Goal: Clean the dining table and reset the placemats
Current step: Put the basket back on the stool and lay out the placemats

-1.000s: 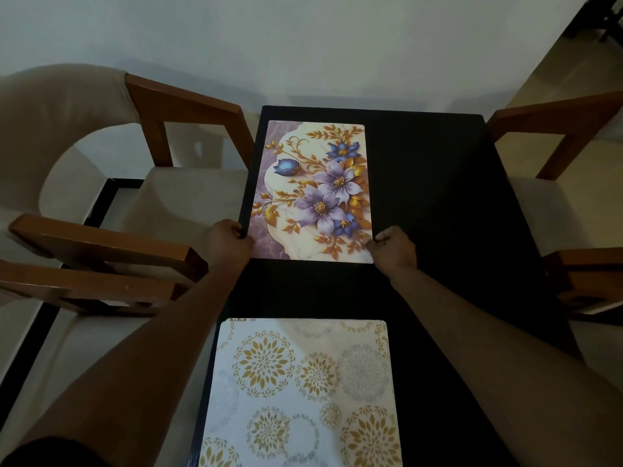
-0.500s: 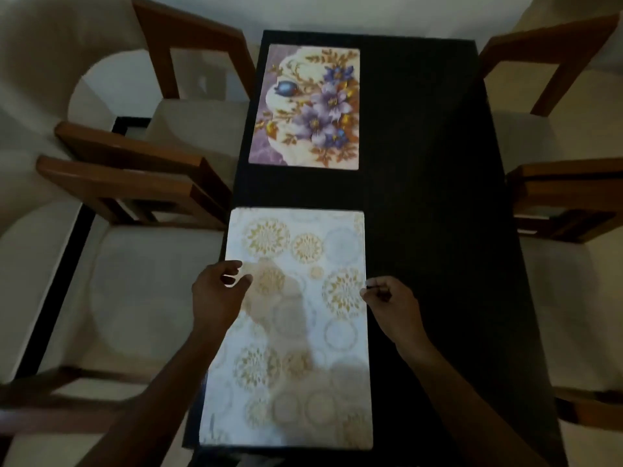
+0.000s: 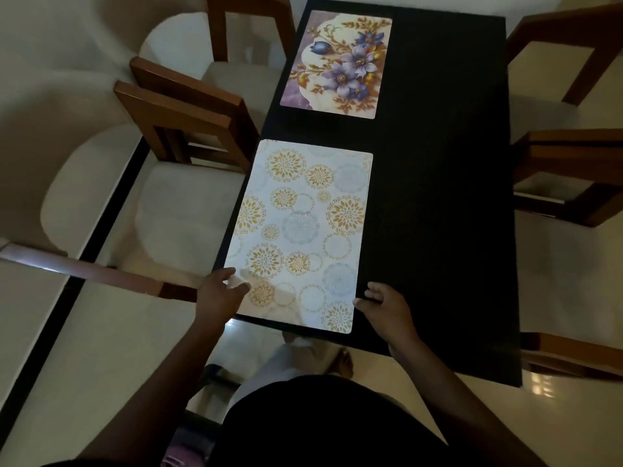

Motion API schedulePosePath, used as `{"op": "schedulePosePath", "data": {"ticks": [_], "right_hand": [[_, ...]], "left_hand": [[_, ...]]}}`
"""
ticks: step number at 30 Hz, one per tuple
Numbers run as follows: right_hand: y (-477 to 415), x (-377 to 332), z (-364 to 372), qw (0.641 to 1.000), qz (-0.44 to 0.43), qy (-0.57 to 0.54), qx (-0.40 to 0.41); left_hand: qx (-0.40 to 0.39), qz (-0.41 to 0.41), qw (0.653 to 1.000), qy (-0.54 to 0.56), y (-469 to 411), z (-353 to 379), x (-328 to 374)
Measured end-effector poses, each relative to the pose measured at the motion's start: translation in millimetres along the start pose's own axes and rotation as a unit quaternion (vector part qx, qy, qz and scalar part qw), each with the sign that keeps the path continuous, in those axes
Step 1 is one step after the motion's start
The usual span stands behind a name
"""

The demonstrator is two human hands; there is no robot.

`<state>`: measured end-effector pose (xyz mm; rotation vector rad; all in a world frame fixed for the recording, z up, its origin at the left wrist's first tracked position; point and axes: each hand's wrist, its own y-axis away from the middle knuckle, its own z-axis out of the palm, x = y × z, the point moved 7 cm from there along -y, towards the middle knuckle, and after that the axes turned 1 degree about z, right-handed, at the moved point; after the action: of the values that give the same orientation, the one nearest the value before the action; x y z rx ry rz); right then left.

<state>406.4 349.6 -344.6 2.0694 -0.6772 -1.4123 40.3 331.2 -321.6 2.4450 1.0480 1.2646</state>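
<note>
Two mats lie on the dark bench [image 3: 438,197], both along its left edge. The flower mat [image 3: 337,62] sits at the far left corner. The gold mat [image 3: 303,230] lies at the near left corner, and a strip of bare bench is seen between the two. The right half of the bench is bare.

The left hand [image 3: 219,293] is placed on the near left corner of the gold mat, with the fingers spread and the thumb on top. The right hand [image 3: 384,303] is set at the mat's right side, near its near corner, fingers loosely open and touching the edge. Nothing is gripped tightly by either hand; the mat looks to be pressed and nudged into place.

The gold mat is laid very close to the left edge and the near edge of the bench. If it is pushed a little more to the left or pulled toward the person, a corner could be hung over the edge, and the mat could be slid off to the floor.

The mat also looks a bit tilted next to the flower mat. If only one hand is moved, the mat could be turned more and the row could be left crooked.

A chair [image 3: 188,129] is tucked close at the left. It could be bumped by the left arm.
</note>
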Motion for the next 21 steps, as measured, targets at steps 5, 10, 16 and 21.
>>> {"op": "schedulePosePath", "data": {"ticks": [5,10,16,21], "right_hand": [[8,-1,18,0.999,0.008,-0.033,-0.029],[14,-3,24,0.999,-0.015,-0.046,-0.001],[17,-9,23,0.997,-0.057,-0.03,0.043],[20,-15,16,0.996,-0.088,-0.025,0.021]], "left_hand": [[0.008,-0.02,1.0,0.003,9,-10,-7],[-0.01,-0.045,0.999,0.021,3,-19,-11],[-0.011,-0.039,0.996,0.081,6,-24,-2],[-0.025,-0.006,0.993,0.116,7,-28,8]]}}
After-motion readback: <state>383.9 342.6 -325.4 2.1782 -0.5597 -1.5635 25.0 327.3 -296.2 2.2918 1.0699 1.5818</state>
